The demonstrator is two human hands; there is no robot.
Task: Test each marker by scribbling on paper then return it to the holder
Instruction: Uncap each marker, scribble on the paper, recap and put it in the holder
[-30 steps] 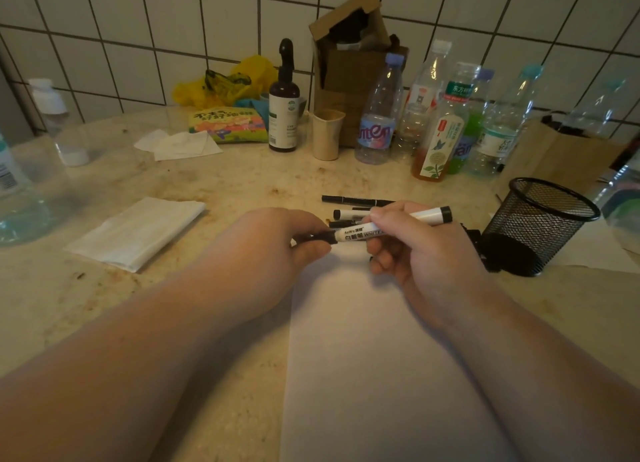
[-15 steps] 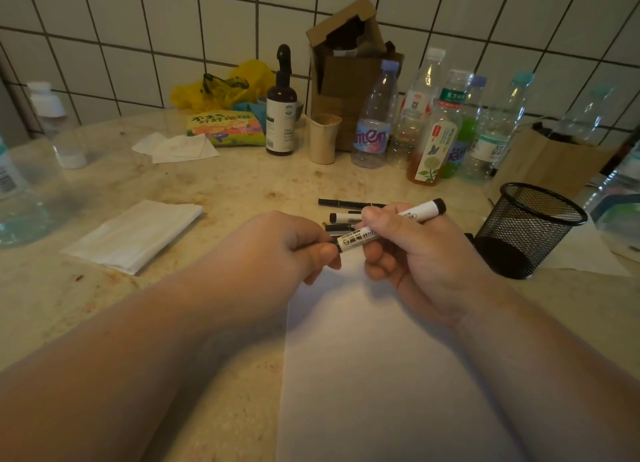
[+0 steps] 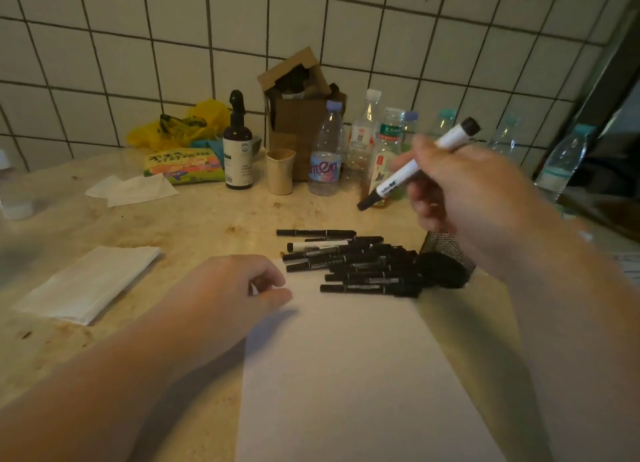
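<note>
Marker (image 3: 417,165) is up in the air in the head view, a white barrel with dark print and a black plug at its upper end, tilted so its dark lower end points down and left toward the table; the right hand (image 3: 471,198) has its fingers curled round the middle of the barrel, well above the paper (image 3: 356,375). Whether that lower end is a bare tip or a cap I cannot tell, as it is blurred. The left hand (image 3: 239,288) lies at the paper's far left corner with fingers curled in and thumb toward them; it may be pinching a small dark cap, but nothing shows clearly, so I cannot tell what it holds. Risks, as I judge them: if the tip is bare, a careless swing could mark the table (image 3: 207,219) or the arm instead of the sheet. The paper lies loose, and should the left hand lift off, a scribble could drag or crumple it. The pile of markers (image 3: 349,260) lies touching the sheet's far edge, so a stroke or wrist sweeping there could scatter them and mix tested with untested. The mesh holder (image 3: 446,253) seems to lie just beside the pile, partly hidden behind the right wrist, so a dropped marker might miss or knock it. If a cap is loose, it could roll off among the bottles (image 3: 325,153) behind.
</note>
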